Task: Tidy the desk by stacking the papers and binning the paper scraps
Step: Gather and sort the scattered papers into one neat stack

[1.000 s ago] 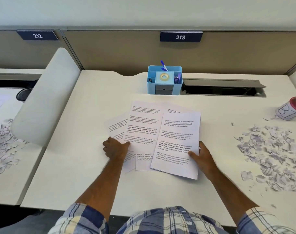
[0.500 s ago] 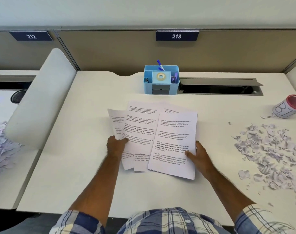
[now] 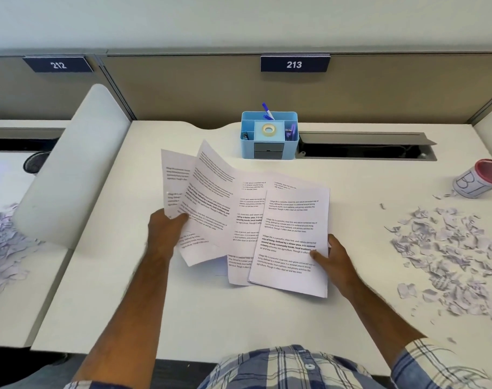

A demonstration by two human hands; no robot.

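We gather the printed sheets (image 3: 267, 220) before the blue organizer (image 3: 269, 134): left hand (image 3: 166, 228) pinches two, right hand (image 3: 330, 256) grips one; next, squaring edges.

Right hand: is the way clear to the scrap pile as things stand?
Probably yes once it lets go: the right hand grips a printed sheet, and only bare desk separates it from the scrap pile.

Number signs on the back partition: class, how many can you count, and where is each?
2. The sign reading 212 is at the upper left; the sign reading 213 hangs above the blue desk organizer. Others may lie outside the view.
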